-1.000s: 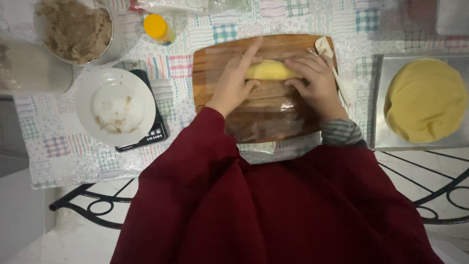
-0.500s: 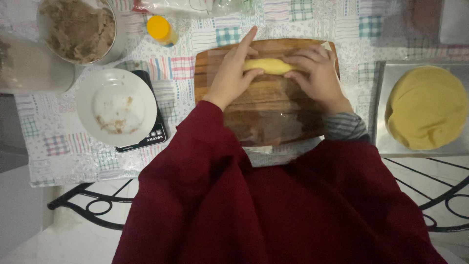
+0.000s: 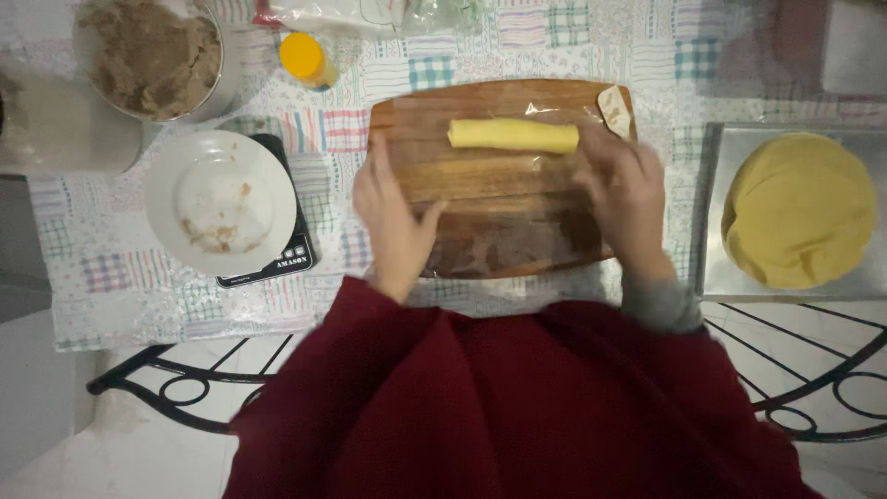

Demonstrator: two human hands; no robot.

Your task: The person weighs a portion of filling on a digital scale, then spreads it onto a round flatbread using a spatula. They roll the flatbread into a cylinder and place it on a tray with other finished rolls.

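Left hand (image 3: pixel 393 217): flat, fingers spread, empty, resting on the near left part of the wooden board (image 3: pixel 499 180). Right hand (image 3: pixel 626 201): loosely curled, blurred, empty, near right. Yellow dough roll (image 3: pixel 514 135): free at the board's far edge, long axis left to right. Step, judged: rolling a filled log; next calls for even palm pressure.
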